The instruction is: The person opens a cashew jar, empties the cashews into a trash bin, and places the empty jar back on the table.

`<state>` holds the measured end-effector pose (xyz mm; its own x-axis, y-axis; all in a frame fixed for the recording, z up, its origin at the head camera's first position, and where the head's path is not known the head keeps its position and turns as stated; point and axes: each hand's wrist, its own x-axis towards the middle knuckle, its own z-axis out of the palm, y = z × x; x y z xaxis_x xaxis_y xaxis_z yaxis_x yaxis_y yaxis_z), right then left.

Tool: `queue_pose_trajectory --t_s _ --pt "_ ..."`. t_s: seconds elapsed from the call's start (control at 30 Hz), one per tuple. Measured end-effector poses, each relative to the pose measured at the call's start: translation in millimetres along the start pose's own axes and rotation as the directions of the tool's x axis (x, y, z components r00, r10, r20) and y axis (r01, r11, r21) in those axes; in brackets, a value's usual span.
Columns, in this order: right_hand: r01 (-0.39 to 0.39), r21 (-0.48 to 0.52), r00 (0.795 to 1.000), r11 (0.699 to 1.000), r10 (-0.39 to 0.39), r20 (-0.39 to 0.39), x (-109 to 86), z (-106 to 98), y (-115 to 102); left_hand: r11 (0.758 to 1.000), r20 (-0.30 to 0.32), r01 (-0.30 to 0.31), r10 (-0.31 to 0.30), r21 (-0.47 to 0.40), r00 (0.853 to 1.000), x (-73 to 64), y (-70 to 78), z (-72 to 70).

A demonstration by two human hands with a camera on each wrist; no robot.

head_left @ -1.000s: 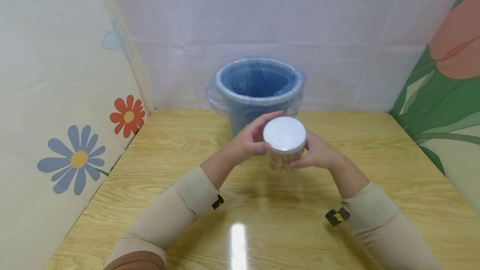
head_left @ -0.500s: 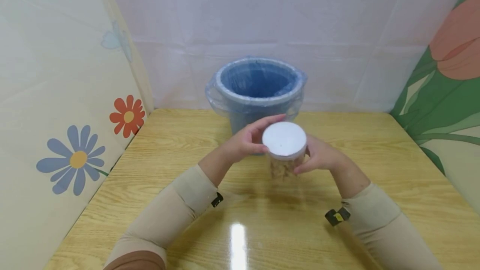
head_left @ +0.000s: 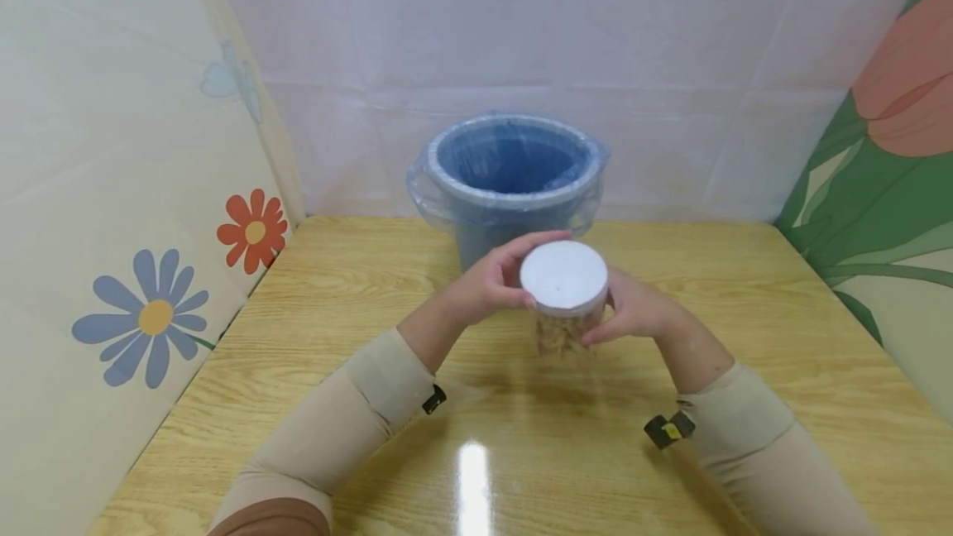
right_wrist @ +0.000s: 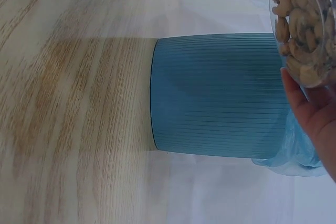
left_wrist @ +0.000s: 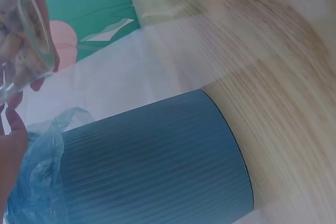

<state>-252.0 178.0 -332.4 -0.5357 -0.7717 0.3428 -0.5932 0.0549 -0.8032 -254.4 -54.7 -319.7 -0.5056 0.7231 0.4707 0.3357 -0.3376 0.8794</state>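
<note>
Fingers (head_left: 514,297) hold the jar (head_left: 563,292) slightly lower in view now.

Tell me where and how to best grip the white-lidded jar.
Take the jar probably by its clear body, below the white lid, coming from the right, where the right hand grips it. It is held lid up, so its round side suits a wrapping hold; the left hand can steady the opposite side near the lid.
</note>
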Motion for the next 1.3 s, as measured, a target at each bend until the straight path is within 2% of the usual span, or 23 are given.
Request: queue_pose_trajectory --t_s 0.2,0.4,0.73,0.9,1.13,1.3 --pt "-0.047 -0.012 0.996 0.999 0.046 -0.081 1.5 1.6 -1.5 0.999 -0.053 -0.041 0.043 0.036 0.998 2.5 -1.9 1.3" --pt "-0.043 -0.008 0.989 0.999 0.042 -0.141 2.8 3.6 0.1 0.996 -0.129 -0.038 0.049 0.081 0.991 3.4 -1.3 4.9" --pt "-0.063 -0.019 0.971 0.998 0.057 -0.231 6.3 7.1 1.4 0.972 -0.197 -0.065 0.111 0.227 0.974 4.4 -1.1 5.1" --pt "-0.092 -0.040 0.961 0.995 0.078 -0.264 7.2 8.8 0.7 0.960 -0.234 -0.040 0.108 0.277 0.966 3.1 3.2 8.3" --pt "-0.163 -0.096 0.937 0.982 0.124 -0.326 7.2 12.4 1.5 0.944 -0.297 0.022 0.082 0.328 0.951 0.7 22.5 21.3" --pt "-0.177 -0.120 0.927 0.977 0.124 -0.354 7.1 13.5 2.2 0.941 -0.292 0.035 0.070 0.338 0.954 -1.1 11.2 13.4"
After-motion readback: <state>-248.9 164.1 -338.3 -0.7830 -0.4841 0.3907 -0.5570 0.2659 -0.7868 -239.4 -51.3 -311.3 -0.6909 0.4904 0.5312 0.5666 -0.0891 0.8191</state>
